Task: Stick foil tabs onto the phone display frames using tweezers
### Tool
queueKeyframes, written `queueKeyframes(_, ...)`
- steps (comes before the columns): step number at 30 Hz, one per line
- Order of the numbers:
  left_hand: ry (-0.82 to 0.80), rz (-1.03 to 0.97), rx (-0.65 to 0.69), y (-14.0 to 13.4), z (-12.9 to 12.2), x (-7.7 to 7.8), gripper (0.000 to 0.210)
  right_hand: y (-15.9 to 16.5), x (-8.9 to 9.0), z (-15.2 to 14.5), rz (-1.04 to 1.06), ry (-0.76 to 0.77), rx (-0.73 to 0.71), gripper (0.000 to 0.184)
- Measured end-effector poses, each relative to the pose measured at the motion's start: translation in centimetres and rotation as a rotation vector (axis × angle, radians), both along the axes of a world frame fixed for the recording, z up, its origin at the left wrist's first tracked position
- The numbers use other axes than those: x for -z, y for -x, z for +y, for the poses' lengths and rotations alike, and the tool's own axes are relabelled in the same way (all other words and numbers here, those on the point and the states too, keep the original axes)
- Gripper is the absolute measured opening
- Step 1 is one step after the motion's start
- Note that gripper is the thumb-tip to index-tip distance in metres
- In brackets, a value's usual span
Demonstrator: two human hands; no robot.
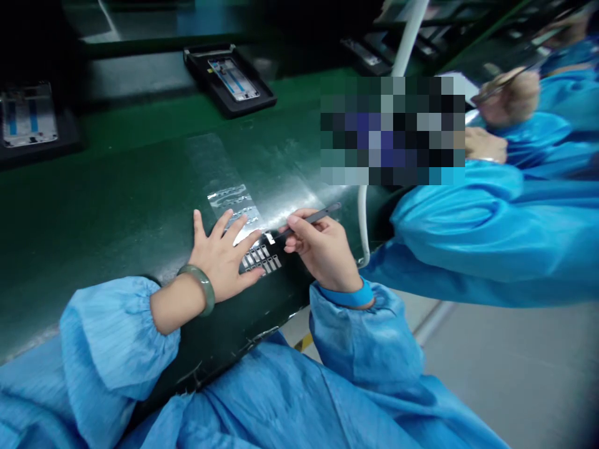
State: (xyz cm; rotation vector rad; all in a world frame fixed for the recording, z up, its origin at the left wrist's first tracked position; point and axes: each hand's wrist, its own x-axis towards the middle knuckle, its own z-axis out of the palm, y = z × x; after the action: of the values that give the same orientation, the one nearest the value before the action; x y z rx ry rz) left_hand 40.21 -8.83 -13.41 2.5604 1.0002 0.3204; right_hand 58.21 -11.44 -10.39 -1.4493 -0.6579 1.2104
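Observation:
My left hand lies flat with fingers spread, pressing on a sheet of small silvery stickers on a dark backing. A clear plastic strip stretches away beyond its fingertips. In a pen-like pinch, my right hand holds slim dark grey tweezers, angled down to the left. Close by their tip is one small silvery piece, near the sheet's upper edge. Whether the tips grip it I cannot tell. Part of the sheet is hidden under my left hand.
Black trays with phone frames stand along the back, one at centre and another at left. A white pipe rises right of my right hand. At right, a co-worker's blue sleeve reaches over the green bench.

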Motion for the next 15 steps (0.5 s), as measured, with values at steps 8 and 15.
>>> queueKeyframes(8,-0.22,-0.005,-0.396,6.1,7.5,0.2,0.048,2.8,-0.6,0.9,0.102,-0.073,0.036,0.024)
queueKeyframes(15,-0.25,0.17,-0.863,21.9,15.6,-1.0,0.034,6.6,-0.8,0.9,0.209,-0.04,-0.154,0.019)
